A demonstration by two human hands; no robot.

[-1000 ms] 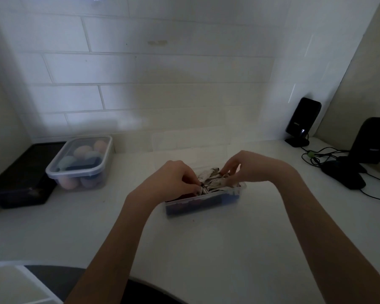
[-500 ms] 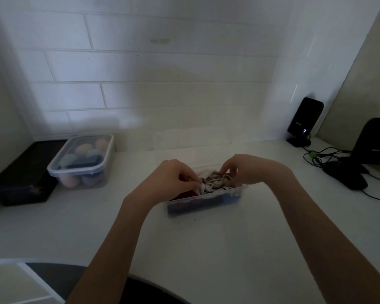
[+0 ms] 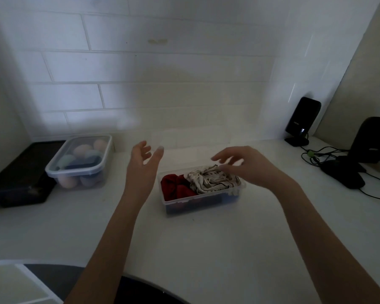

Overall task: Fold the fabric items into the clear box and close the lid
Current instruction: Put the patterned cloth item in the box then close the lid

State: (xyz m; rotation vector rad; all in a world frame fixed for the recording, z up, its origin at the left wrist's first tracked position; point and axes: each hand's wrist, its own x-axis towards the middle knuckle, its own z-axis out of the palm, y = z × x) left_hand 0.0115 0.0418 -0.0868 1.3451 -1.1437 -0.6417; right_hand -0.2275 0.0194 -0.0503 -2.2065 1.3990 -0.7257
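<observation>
White table, tiled wall behind. Clear box [image 3: 201, 199] sits mid-table, red fabric [image 3: 176, 187] and striped fabric [image 3: 211, 179] bunched inside, striped one proud of the rim. Left hand [image 3: 144, 163] and right hand [image 3: 246, 165] both released, empty. Press striped pile flat before lidding; lid not spotted

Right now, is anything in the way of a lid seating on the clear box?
Yes: the striped fabric bunches above the clear box rim on its right half, under the open right hand. The red fabric sits lower.
</observation>
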